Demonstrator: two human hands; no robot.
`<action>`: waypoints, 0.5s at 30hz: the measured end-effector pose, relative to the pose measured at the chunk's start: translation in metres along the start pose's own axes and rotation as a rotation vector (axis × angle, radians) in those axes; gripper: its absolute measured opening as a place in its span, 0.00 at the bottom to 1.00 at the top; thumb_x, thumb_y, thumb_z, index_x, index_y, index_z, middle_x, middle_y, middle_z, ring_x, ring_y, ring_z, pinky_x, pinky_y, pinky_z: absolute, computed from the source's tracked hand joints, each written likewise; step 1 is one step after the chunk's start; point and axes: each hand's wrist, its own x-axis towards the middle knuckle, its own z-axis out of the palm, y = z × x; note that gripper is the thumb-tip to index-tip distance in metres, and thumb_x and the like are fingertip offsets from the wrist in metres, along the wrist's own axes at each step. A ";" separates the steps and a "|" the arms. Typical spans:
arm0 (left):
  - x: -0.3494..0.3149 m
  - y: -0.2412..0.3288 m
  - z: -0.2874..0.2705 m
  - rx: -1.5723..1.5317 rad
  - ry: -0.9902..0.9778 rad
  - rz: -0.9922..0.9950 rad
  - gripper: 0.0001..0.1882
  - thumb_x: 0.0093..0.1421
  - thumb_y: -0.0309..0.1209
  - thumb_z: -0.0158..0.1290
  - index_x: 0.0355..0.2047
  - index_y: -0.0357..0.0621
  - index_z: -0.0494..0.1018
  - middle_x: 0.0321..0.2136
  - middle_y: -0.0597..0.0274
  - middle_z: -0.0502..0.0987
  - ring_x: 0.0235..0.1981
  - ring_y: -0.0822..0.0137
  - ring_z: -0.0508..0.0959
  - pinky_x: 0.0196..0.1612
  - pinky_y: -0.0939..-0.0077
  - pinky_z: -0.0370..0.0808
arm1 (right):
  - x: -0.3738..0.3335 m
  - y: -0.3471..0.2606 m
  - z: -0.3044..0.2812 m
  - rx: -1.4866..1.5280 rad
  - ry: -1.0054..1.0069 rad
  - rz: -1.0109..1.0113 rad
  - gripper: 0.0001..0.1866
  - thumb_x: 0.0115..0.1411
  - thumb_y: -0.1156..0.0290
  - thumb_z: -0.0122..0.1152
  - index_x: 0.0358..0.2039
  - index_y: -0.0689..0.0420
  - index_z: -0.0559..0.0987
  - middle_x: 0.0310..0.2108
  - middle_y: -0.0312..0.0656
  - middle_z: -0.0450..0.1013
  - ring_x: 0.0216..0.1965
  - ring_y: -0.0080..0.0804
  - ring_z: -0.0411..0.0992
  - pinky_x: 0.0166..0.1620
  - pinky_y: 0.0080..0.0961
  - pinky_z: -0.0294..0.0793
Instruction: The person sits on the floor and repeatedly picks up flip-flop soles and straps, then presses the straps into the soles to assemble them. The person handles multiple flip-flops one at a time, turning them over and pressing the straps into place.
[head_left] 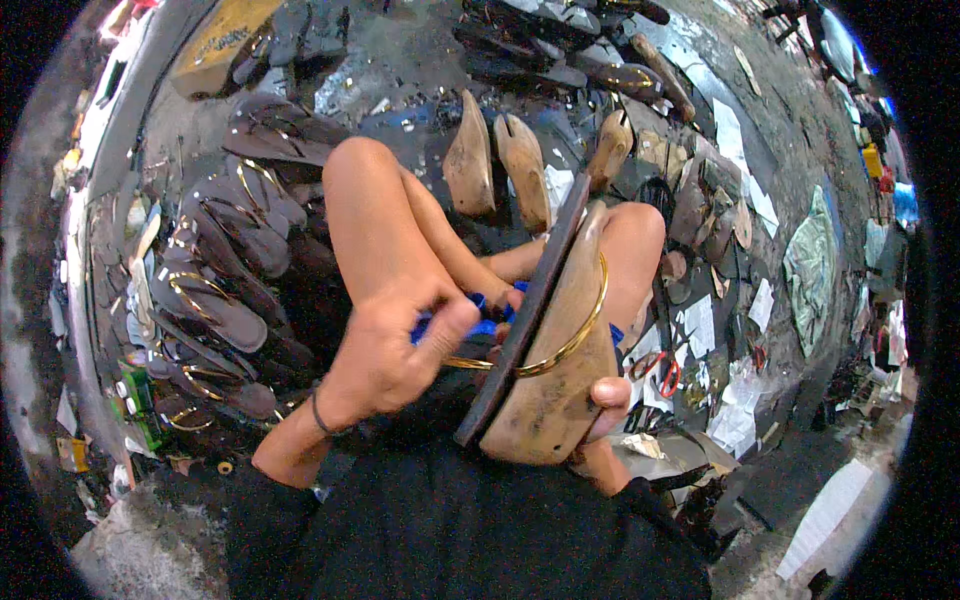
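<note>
A wooden shoe last [555, 400] stands tilted between my knees, with a dark sandal sole [530, 320] lying along its left face. A thin gold strap [592, 325] curves over the last and passes by the sole toward my left. My right hand [608, 405] grips the last near its lower end; most of its fingers are hidden behind the wood. Left of the sole, my left hand [385, 350] is closed, thumb folded over, and the strap's free part runs into it. Its fingertips do not show clearly.
Dark sandals with gold straps [215, 310] lie piled at my left, more [620, 75] at the far side. Bare wooden lasts [520, 165] stand beyond my knees. Red-handled scissors [670, 375] lie right among paper scraps [740, 400]. A pale green cloth [812, 270] is farther right.
</note>
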 end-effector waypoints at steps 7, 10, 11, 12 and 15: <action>-0.066 -0.016 0.051 -0.577 -0.334 -0.134 0.18 0.74 0.40 0.41 0.32 0.38 0.67 0.23 0.66 0.65 0.26 0.73 0.65 0.32 0.75 0.66 | -0.045 0.004 -0.005 0.376 0.013 -0.067 0.51 0.45 0.60 0.58 0.67 0.70 0.51 0.62 0.68 0.59 0.59 0.59 0.67 0.61 0.54 0.69; -0.082 -0.016 0.044 -0.744 -0.369 -0.271 0.19 0.74 0.40 0.40 0.29 0.40 0.66 0.23 0.73 0.62 0.26 0.78 0.61 0.31 0.79 0.63 | -0.045 -0.002 0.008 0.467 -0.091 0.004 0.50 0.45 0.59 0.60 0.66 0.69 0.53 0.58 0.65 0.64 0.56 0.57 0.69 0.60 0.54 0.68; -0.084 -0.015 0.041 -0.794 -0.387 -0.302 0.20 0.74 0.40 0.40 0.28 0.41 0.66 0.23 0.75 0.61 0.26 0.79 0.60 0.30 0.79 0.62 | -0.041 -0.001 0.015 0.496 -0.194 0.000 0.51 0.46 0.58 0.59 0.66 0.69 0.51 0.59 0.66 0.63 0.57 0.57 0.68 0.61 0.53 0.67; -0.086 -0.014 0.044 -0.857 -0.369 -0.365 0.21 0.74 0.41 0.41 0.25 0.43 0.66 0.21 0.76 0.60 0.25 0.80 0.60 0.30 0.80 0.61 | -0.043 -0.001 0.012 0.443 -0.216 -0.020 0.51 0.47 0.58 0.58 0.68 0.69 0.48 0.61 0.67 0.62 0.58 0.57 0.67 0.62 0.52 0.65; -0.074 -0.020 0.033 -0.951 -0.620 -0.529 0.19 0.71 0.47 0.46 0.30 0.46 0.65 0.27 0.75 0.63 0.29 0.80 0.62 0.32 0.80 0.64 | -0.031 0.010 0.007 0.270 -0.330 -0.201 0.56 0.47 0.57 0.61 0.69 0.69 0.45 0.62 0.66 0.60 0.59 0.56 0.66 0.62 0.49 0.65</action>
